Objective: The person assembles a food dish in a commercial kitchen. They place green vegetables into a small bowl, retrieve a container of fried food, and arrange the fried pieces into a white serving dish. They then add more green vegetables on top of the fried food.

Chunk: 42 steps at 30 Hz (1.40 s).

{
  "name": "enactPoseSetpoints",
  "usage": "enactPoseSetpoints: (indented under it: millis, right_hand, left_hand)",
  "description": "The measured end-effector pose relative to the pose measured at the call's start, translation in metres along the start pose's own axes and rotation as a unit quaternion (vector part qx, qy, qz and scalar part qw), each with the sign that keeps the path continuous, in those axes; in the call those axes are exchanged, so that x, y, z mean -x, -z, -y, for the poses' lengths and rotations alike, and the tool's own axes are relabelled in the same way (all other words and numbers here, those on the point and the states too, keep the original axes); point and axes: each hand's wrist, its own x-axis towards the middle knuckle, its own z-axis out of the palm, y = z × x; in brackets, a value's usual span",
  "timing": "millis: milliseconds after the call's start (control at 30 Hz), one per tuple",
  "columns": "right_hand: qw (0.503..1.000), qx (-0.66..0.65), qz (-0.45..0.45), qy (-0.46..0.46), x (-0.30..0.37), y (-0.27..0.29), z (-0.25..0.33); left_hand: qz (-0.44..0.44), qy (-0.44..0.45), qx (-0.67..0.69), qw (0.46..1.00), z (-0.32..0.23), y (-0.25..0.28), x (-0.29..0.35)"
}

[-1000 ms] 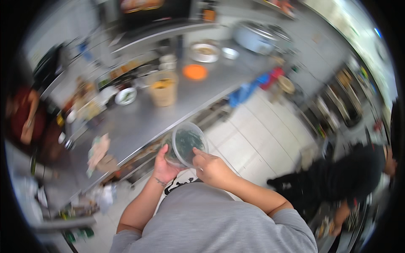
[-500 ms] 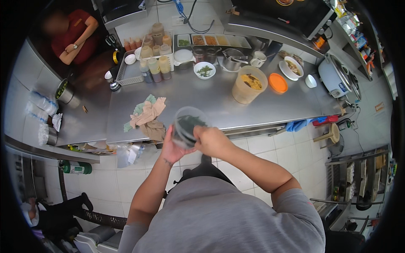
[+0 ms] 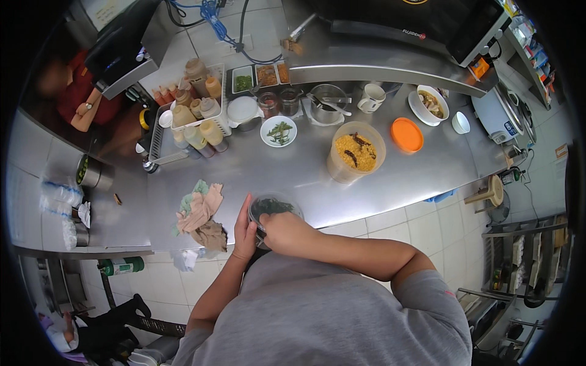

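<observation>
My left hand is wrapped around the side of a clear round plastic tub close to my body, at the counter's front edge. Dark green leaves lie inside it. Over the tub's near side, my right hand has its fingers curled in at the mouth; their tips and anything between them are hidden. Beyond the tub stands a white bowl with a few green sprigs. To the right is a tall plastic container of yellow food with dark pieces, beside an orange round lid.
Crumpled cloths lie left of the tub on the steel counter. Farther back are a basket of squeeze bottles, a steel pot, a mug and a rice cooker. A person stands at far left.
The tub and both hands have come nearer my body, and the right hand now reaches farther over the tub's mouth. My view has shifted closer to the counter.
</observation>
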Motion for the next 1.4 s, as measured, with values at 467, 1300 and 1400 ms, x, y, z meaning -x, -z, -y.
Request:
enactPoseSetpoints:
  millis: [467, 1300, 1400]
  right_hand:
    - [0.852, -0.328, -0.332, -0.237, -0.023, 0.041, -0.100]
    - [0.712, -0.381, -0.484, -0.338, -0.015, -0.033, -0.076]
    - [0.870, -0.184, -0.379, -0.254, -0.057, -0.036, -0.060]
  left_hand:
    - [-0.078, 0.079, -0.199, 0.974, 0.042, 0.070, -0.071]
    - [0.018, 0.085, -0.148, 0.985, 0.050, 0.170, -0.082]
    - [0.013, 0.274, 0.055, 0.960, 0.042, 0.132, -0.087]
